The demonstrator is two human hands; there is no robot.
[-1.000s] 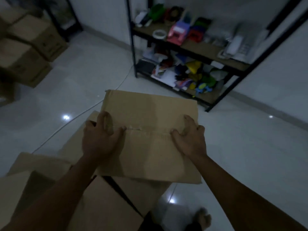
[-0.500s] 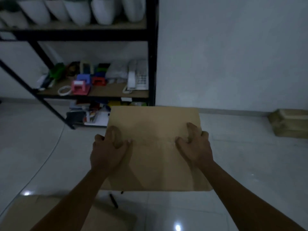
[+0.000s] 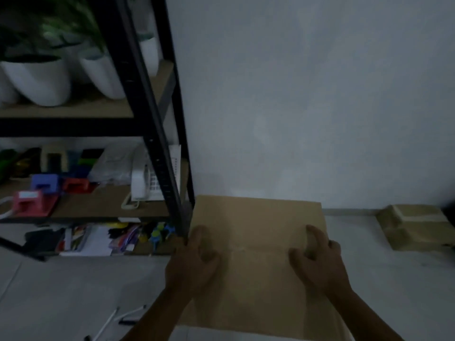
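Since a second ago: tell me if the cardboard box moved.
Yes. The cardboard box went right: from in front of the black shelf rack to past its right post, near the wall.

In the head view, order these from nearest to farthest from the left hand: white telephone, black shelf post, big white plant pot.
1. Black shelf post, just beside the left hand gripping the cardboard box.
2. White telephone, farther left, middle shelf.
3. Big white plant pot, far left, upper shelf.
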